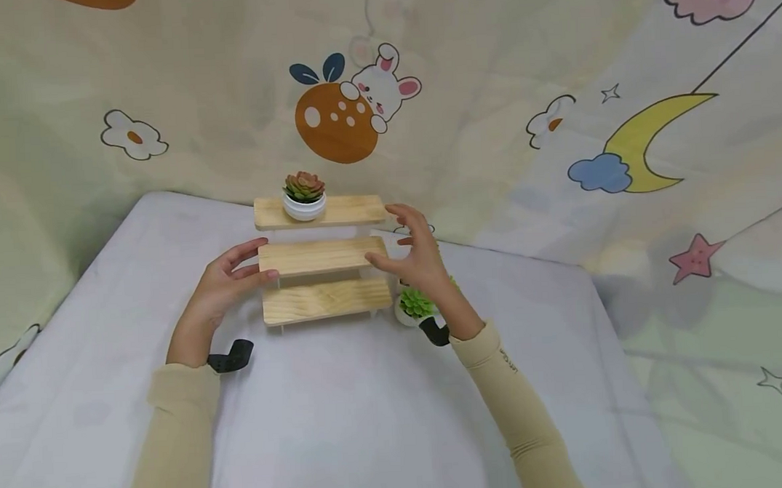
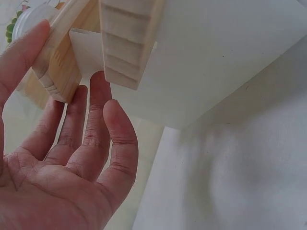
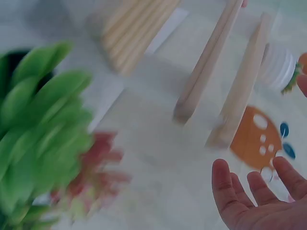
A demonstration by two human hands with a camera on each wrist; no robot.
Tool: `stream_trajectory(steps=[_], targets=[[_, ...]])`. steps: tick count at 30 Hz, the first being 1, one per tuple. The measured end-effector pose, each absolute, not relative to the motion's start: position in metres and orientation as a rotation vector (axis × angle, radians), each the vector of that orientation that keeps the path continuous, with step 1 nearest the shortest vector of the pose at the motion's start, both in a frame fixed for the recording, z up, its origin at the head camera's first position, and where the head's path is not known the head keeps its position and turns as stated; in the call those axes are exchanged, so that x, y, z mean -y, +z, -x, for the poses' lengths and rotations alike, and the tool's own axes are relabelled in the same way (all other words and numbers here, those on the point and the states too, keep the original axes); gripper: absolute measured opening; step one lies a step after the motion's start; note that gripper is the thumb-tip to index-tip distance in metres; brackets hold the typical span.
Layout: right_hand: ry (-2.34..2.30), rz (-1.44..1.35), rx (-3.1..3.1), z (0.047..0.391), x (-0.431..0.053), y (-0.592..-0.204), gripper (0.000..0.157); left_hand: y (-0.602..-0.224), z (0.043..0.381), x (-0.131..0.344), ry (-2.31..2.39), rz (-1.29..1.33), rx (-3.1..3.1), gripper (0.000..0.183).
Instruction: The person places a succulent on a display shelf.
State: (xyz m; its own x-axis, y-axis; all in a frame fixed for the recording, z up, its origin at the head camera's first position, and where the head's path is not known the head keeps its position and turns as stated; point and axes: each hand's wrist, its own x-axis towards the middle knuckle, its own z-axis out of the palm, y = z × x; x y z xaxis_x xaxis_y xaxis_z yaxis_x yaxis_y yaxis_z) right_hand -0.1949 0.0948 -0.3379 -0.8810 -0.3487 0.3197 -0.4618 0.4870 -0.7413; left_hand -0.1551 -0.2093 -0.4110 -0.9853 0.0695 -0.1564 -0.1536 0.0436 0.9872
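One three-tier wooden shelf (image 1: 313,257) stands at frame centre; judged light and stiff, best held by its board ends. Left hand (image 1: 225,280), fingers spread, touches the left end; right hand (image 1: 423,256), also spread, is just beside the right.

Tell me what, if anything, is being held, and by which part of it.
The left hand appears to grip the middle wooden board by its left end; the right hand holds nothing.
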Motion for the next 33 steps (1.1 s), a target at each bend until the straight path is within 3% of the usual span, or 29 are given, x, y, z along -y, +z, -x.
stream_trajectory(steps=[7,18,33], targets=[[1.474,-0.477,2.665,0.175,-0.143,-0.326,0.064,-0.410,0.155,0.212,2.075,0.104,-2.141,0.072],[1.497,-0.015,2.864,0.172,-0.212,-0.397,0.075,-0.414,0.157,0.212,2.119,0.059,-2.089,0.071],[1.598,-0.042,2.912,0.164,-0.221,-0.418,0.071,-0.414,0.158,0.211,2.087,0.091,-2.108,0.073]])
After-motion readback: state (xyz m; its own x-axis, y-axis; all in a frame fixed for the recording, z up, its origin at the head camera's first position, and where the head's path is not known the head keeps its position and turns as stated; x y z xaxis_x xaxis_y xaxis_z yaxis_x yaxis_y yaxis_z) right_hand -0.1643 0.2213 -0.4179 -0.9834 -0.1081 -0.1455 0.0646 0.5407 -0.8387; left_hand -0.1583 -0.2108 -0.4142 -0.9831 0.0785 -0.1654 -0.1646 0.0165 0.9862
